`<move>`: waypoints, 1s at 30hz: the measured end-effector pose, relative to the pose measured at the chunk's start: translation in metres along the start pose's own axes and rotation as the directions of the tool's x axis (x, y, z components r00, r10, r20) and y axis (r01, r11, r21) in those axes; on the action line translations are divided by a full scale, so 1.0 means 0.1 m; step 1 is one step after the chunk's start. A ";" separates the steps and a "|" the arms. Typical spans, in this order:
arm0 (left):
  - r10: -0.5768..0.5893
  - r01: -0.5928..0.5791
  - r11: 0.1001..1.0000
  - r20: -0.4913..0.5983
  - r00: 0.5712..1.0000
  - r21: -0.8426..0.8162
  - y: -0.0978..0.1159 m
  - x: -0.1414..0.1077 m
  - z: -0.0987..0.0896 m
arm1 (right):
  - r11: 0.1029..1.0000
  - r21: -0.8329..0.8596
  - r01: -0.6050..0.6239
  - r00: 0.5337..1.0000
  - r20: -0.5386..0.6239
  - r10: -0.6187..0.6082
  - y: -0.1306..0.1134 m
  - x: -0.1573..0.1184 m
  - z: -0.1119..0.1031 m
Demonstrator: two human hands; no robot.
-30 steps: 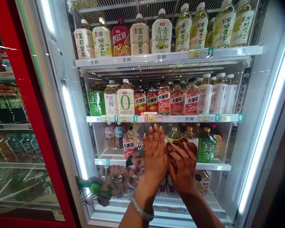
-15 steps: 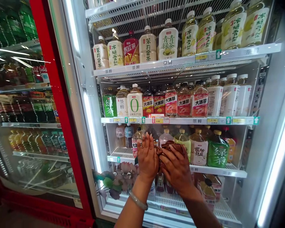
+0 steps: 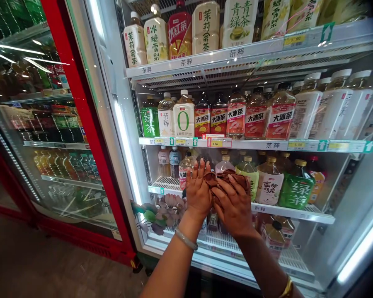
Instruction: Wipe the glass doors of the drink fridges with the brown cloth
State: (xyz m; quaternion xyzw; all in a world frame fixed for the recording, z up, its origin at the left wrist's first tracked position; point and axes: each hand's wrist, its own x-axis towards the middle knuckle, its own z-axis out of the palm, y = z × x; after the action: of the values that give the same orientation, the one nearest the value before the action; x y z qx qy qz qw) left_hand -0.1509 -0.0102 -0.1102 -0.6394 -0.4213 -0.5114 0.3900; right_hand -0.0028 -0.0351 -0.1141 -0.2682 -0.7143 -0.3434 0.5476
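Note:
My left hand [image 3: 199,191] is open, its palm facing the glass door [image 3: 170,171] of a drinks cooler and its fingers pointing up. A pale bangle [image 3: 186,239] circles that wrist. Beside it, my right hand [image 3: 234,203] presses a crumpled brown cloth [image 3: 243,180] against the glass, fingers spread over the folds. The thumbs of both hands lie close together, and part of the cloth is hidden beneath the right palm. Behind the hands stand a green tea bottle [image 3: 296,186] and a bottle with a pale label [image 3: 270,182].
Shelves of bottled drinks fill the cooler, with price tags along the middle shelf edge [image 3: 257,143]. Grey-pink flowers and leaves [image 3: 161,211] show at the lower left of the glass. A second cooler with a red frame [image 3: 90,136] stands left, above the dark floor [image 3: 49,260].
The view has shifted, bringing more floor into sight and the upper shelves closer. Both hands stay side by side at the glass, the right still on the cloth.

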 end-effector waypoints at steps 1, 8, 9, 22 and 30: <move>0.003 -0.003 1.000 0.003 1.000 -0.007 0.00 0.00 -0.01 | 0.999 0.013 0.036 0.999 -0.005 -0.036 0.05 -0.02 -0.02; -0.017 0.017 1.000 0.041 0.999 -0.002 0.01 0.01 -0.04 | 0.982 -0.042 -0.182 0.971 -0.163 0.173 0.45 0.12 -0.26; -0.018 0.018 1.000 0.052 0.999 -0.002 0.01 0.00 -0.04 | 0.976 -0.042 -0.216 0.963 -0.176 0.206 0.41 0.15 -0.23; -0.083 0.080 0.994 0.047 0.995 0.069 0.11 -0.15 0.00 | 0.986 -0.014 -0.166 0.969 -0.190 0.161 0.51 0.11 -0.29; -0.113 0.112 0.993 0.041 0.993 0.030 0.11 -0.22 0.05 | 0.999 0.011 -0.050 0.996 -0.076 0.051 0.02 0.07 0.03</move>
State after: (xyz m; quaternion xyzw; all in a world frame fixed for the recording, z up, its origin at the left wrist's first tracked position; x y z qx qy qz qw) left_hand -0.1414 -0.0123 -0.1334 -0.6199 -0.4717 -0.5133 0.3603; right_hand -0.0051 -0.0311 -0.1077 -0.2706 -0.6875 -0.3362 0.5840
